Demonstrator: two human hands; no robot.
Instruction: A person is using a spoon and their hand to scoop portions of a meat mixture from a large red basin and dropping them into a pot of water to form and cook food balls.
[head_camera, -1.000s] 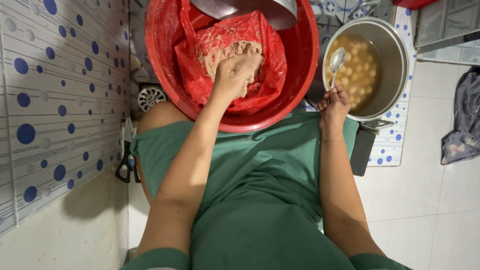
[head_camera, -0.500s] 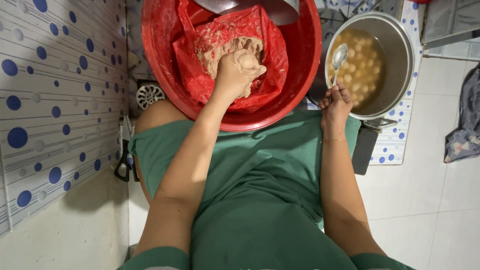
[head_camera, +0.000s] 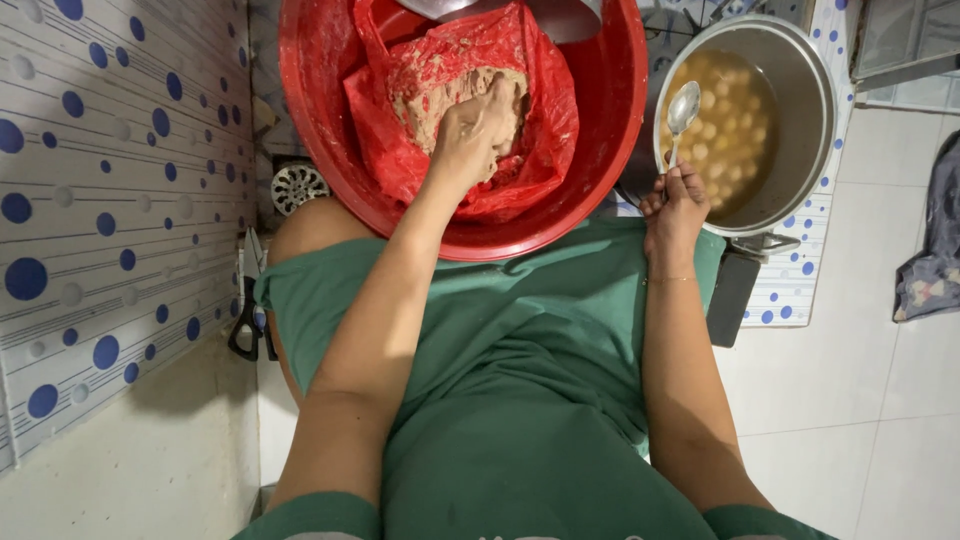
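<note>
Two hands at work, upper half of the frame. Left hand, fingers curled and dug into brownish minced paste, pressing down as if to pinch off a portion. Paste heaped in a crumpled red plastic bag lining a round red plastic basin, top centre. Right hand clenched around a metal spoon, bowl raised over a round steel pot, upper right, holding pale balls in cloudy broth. Green garment below.

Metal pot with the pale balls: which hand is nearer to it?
Right. The right hand holds a spoon at the pot rim; the left hand is in the red basin.
</note>
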